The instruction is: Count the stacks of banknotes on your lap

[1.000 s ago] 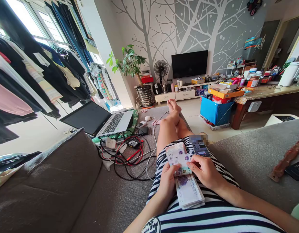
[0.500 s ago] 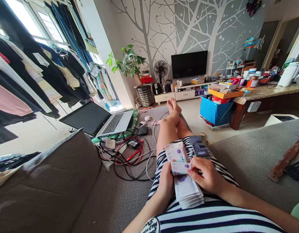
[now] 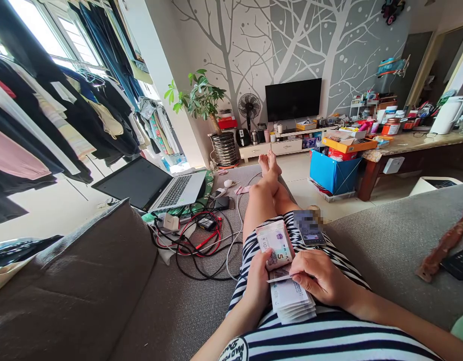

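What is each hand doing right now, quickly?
Left hand: closed, holding a stack of banknotes.
Right hand: closed, pinching one banknote near its edge.

– Left hand [image 3: 258, 275]?
– Gripping, thumb [image 3: 266, 255] extended on top.
– Right hand [image 3: 323, 277]?
– Fingers [image 3: 310, 259] curled, thumb and forefinger pinched, just beside the left.
– Forearms [image 3: 389, 320]?
– Bare, angled inward from both sides.

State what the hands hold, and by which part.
The left hand holds a stack of banknotes by its near left side; the right hand pinches a note by its right end.
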`<state>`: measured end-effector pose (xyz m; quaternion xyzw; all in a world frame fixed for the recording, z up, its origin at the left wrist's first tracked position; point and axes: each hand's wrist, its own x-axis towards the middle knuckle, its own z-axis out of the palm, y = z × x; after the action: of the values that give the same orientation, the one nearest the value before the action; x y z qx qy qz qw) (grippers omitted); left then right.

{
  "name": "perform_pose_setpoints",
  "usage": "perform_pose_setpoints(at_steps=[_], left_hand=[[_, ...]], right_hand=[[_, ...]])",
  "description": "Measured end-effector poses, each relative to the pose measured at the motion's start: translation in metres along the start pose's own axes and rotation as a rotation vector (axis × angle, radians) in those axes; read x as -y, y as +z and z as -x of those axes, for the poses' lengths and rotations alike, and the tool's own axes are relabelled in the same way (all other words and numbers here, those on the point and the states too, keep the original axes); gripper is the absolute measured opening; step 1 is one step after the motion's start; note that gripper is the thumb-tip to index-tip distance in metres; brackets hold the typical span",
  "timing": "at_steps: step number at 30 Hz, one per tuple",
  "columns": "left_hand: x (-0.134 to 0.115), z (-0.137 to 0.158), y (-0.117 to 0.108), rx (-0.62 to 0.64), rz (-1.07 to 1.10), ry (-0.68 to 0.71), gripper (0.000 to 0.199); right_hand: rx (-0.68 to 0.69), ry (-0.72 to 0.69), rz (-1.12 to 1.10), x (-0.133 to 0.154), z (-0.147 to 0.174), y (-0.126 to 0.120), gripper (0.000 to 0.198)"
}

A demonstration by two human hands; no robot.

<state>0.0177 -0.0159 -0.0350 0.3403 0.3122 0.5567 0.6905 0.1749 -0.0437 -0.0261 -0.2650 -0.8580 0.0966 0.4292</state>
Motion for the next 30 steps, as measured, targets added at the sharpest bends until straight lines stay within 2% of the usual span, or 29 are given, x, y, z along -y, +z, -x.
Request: perform_pose_setpoints(at_steps=[8,16,30], left_hand=[[0.0023,-0.0017,-0.0067,-0.013,-0.037,0.063,0.015],[0.0029,-0.0002,-0.0051,0.007,0.03,0.005,0.031],[0.0021,0.0002,-0.0027,-0.001,0.02,0.024,0.029]], right_hand=[[0.036,-0.015,-0.022,0.0016,0.0009,-0.0016,0.018],[0.02,-0.026,-0.006,0.0009,0.0025,-0.0009,0.013],[0.031,-0.033,0.0,-0.0015,0.004,0.0003,0.01]])
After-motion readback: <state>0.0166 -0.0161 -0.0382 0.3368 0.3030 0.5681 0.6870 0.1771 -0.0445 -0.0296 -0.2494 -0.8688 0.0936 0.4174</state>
